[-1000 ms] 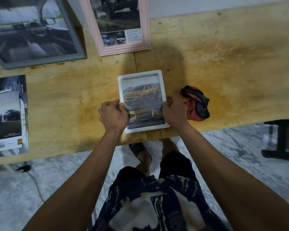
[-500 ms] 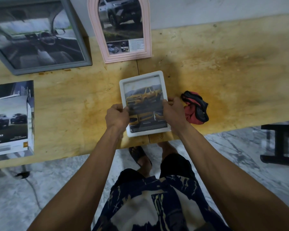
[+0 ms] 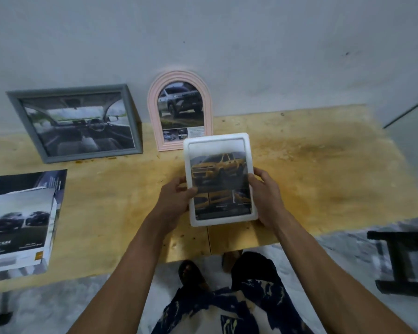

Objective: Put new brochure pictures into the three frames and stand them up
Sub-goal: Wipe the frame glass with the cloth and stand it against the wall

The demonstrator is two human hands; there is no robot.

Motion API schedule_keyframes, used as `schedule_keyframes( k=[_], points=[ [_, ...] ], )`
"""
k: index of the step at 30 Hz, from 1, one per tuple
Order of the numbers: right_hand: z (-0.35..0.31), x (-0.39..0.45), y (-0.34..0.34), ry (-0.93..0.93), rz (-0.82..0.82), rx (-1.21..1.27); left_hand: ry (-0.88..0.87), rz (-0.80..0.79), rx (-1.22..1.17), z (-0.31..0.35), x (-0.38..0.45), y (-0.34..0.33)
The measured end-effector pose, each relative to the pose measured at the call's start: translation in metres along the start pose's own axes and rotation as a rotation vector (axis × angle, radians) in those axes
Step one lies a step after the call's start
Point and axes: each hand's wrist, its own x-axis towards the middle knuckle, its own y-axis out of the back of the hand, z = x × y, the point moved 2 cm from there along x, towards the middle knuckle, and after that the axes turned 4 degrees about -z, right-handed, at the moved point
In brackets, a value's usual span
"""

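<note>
My left hand [image 3: 176,201] and right hand [image 3: 263,196] grip the sides of the white rectangular frame [image 3: 219,179], held above the stained yellow wooden table [image 3: 311,169]; it holds a yellow pickup picture whose print is too blurred to read. The grey rectangular frame [image 3: 75,122] and pink arched frame [image 3: 180,109] stand against the grey wall [image 3: 227,39]. Brochures [image 3: 22,222] lie stacked to my left.

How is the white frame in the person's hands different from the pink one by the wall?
The white frame is rectangular; the pink frame is arched. The white one is held by the left hand and right hand; the pink one stands against the wall. White shows a yellow truck, pink a silver one. Both hold brochure pictures.
</note>
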Motion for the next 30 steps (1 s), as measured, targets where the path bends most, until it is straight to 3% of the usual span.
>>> schedule_keyframes(
  k=[6,15,21,30],
  points=[
    [-0.029,0.018,0.033,0.072,0.041,-0.034,-0.099,-0.023,0.089,0.025,0.017,-0.028],
    [-0.081,0.099,0.094,0.22,-0.008,-0.345,-0.209,0.069,0.257,0.072,0.083,-0.098],
    [-0.106,0.169,0.11,0.222,-0.051,-0.402,-0.223,0.206,0.32,0.1,0.136,-0.129],
    [-0.12,0.244,0.108,0.252,-0.05,-0.495,-0.189,0.288,0.263,0.116,0.196,-0.148]
  ],
)
